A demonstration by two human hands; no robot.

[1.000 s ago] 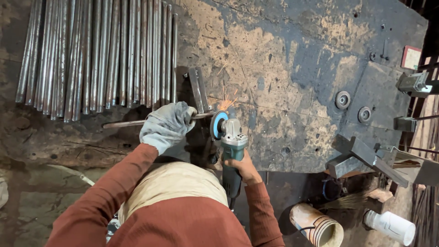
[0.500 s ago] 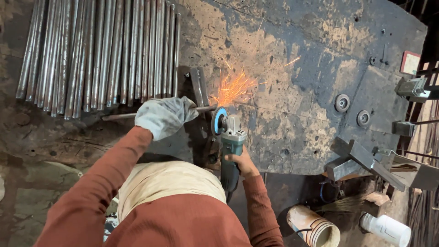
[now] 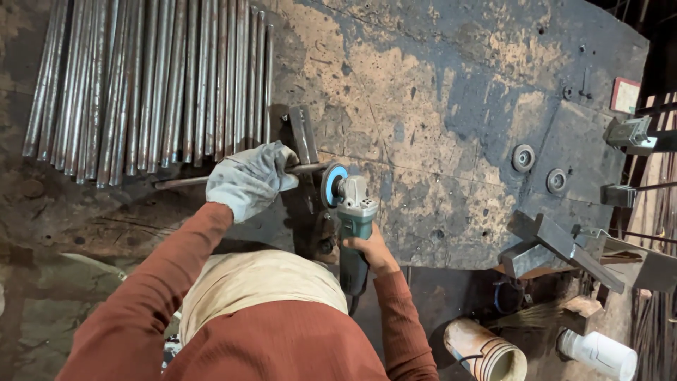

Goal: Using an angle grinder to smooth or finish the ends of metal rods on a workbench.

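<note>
My left hand (image 3: 248,180), in a grey work glove, was closed around a thin steel rod (image 3: 185,182) lying crosswise at centre left of the frame, its right end resting beside an upright steel bracket (image 3: 305,134). My right hand (image 3: 372,248), bare, had its fingers wrapped round the body of a green angle grinder (image 3: 355,229) at centre frame; its blue-faced disc (image 3: 331,185) stood at the rod's end, though contact could not be confirmed. No sparks were visible. In my judgement the rod was stiff, light and prone to roll, best held close to the worked end, as it was. The grinder looked heavy enough to need a firm grasp on its body. A bundle of similar rods (image 3: 148,85) lay at upper left on the worn steel tabletop (image 3: 437,106).
</note>
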